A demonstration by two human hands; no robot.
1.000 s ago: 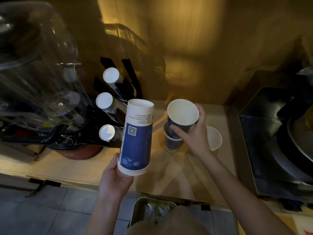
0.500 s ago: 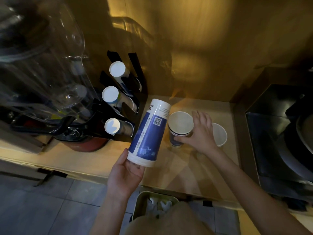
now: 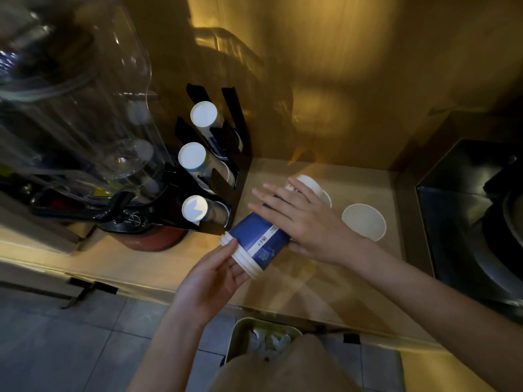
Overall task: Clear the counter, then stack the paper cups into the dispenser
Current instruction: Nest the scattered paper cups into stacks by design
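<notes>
Hands steady the nested cup stack sideways: left hand cups its rims, right hand lies spread on top, likely aligning it for the dispenser just beyond.

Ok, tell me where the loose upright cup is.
Head view, right of centre: the loose cup stands upright on the counter, just beyond the right hand.

Materials and finishes at your work area

Your stacked paper cups are matt, printed blue with white ribbed rims; the loose cup on the right is plain white paper. The counter looks like smooth pale wood. The dispenser is glossy black plastic, the far-left jug clear and shiny.
</notes>
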